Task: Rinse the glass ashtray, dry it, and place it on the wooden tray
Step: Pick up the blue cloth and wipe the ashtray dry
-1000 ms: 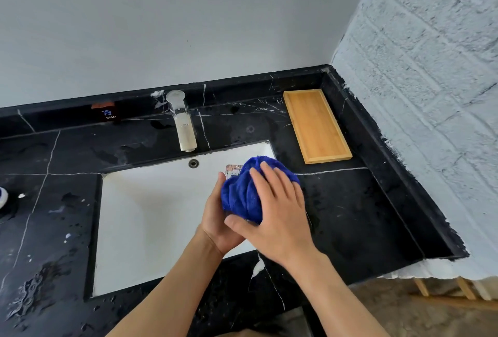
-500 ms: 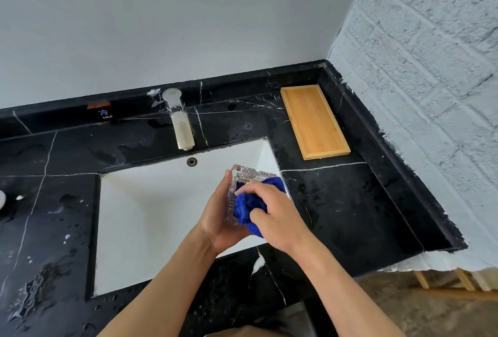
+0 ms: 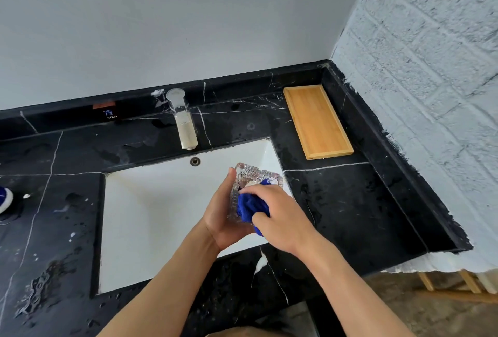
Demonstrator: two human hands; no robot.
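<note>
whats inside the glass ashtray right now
A bunched blue cloth, pressed into the glass ashtray by the right hand. The left hand holds the ashtray. Its inner floor is covered.

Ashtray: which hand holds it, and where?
Left hand grips the ashtray by its left edge and underside; right hand presses the cloth into it.
</note>
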